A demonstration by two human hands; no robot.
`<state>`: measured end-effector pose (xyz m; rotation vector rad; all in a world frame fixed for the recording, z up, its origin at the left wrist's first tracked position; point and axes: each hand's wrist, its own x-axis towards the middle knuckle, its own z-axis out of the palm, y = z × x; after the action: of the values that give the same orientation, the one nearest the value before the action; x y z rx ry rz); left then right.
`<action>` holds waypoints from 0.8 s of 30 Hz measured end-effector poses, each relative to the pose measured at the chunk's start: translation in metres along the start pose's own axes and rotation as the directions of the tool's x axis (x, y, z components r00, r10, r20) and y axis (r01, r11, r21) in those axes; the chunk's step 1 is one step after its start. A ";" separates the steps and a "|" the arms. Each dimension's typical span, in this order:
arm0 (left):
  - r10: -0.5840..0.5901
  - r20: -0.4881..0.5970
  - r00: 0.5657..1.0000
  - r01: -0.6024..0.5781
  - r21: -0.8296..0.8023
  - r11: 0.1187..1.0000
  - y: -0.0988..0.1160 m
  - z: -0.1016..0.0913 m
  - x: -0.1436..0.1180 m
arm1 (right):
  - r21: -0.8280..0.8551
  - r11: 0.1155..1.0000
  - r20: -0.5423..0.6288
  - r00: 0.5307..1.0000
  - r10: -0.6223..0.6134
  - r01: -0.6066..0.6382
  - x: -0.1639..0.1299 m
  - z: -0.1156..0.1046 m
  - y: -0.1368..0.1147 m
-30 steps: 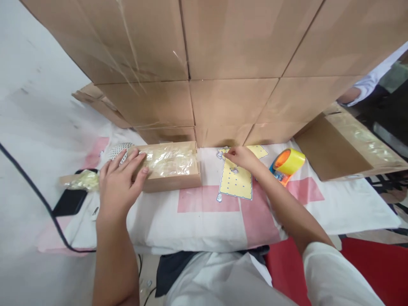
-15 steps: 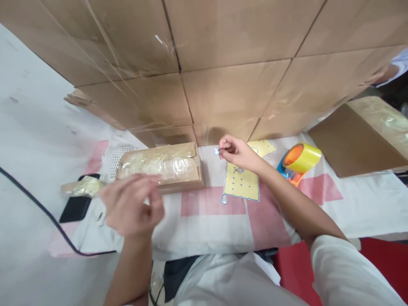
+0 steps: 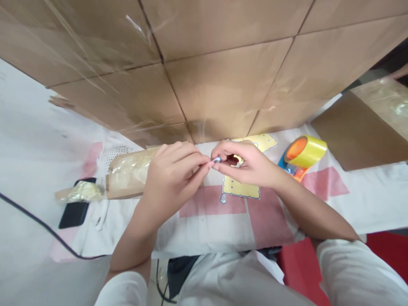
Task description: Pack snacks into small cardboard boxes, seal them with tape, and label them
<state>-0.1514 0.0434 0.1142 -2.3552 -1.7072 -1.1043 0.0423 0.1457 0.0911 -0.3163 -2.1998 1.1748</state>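
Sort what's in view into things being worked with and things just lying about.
In use: tiny silvery piece pinched between left hand and right hand; yellow dotted card.

Lying about: yellow tape roll on orange dispenser; small brown cardboard box; black phone; black cable.

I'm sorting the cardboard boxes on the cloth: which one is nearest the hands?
The small low box lying flat just behind the left hand. The other one sits far right, beyond the tape roll and well away from the right hand.
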 end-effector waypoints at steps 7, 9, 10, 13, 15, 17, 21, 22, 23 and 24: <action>-0.361 0.134 0.923 0.302 0.327 0.895 -0.018 -0.022 0.007 | -0.233 0.970 -0.008 0.997 -0.074 0.070 0.008 0.021 0.058; -0.471 0.073 0.879 0.405 0.410 0.818 -0.030 -0.031 0.009 | -0.336 0.939 0.081 0.996 -0.044 0.069 0.005 0.033 0.075; -0.520 0.082 0.850 0.439 0.437 0.785 -0.037 -0.034 0.010 | -0.372 0.926 0.124 0.992 -0.024 0.069 0.004 0.039 0.081; -0.648 0.237 0.724 0.487 0.490 0.723 -0.054 -0.036 0.012 | -0.426 0.899 0.202 0.979 -0.016 0.102 -0.001 0.051 0.090; -0.696 0.330 0.638 0.500 0.510 0.700 -0.059 -0.035 0.015 | -0.464 0.876 0.224 0.974 -0.030 0.133 -0.002 0.054 0.090; -0.712 0.370 0.597 0.504 0.517 0.691 -0.060 -0.033 0.017 | -0.523 0.840 0.225 0.974 -0.030 0.147 -0.002 0.055 0.090; -0.716 0.368 0.594 0.499 0.529 0.686 -0.055 -0.032 0.020 | -0.608 0.784 0.180 0.983 -0.019 0.127 -0.002 0.058 0.089; -0.716 0.365 0.595 0.492 0.538 0.684 -0.054 -0.031 0.020 | -0.611 0.782 0.167 0.986 -0.020 0.120 -0.003 0.060 0.089; -0.712 0.364 0.600 0.478 0.551 0.684 -0.053 -0.030 0.020 | -0.611 0.784 0.156 0.988 -0.021 0.113 -0.003 0.062 0.089; -0.706 0.363 0.609 0.454 0.570 0.685 -0.052 -0.028 0.019 | -0.609 0.787 0.141 0.990 -0.019 0.101 -0.004 0.065 0.089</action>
<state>-0.2072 0.0683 0.1264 -1.9366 -2.7255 0.0832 -0.0018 0.1520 -0.0094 -0.4398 -2.6443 0.4068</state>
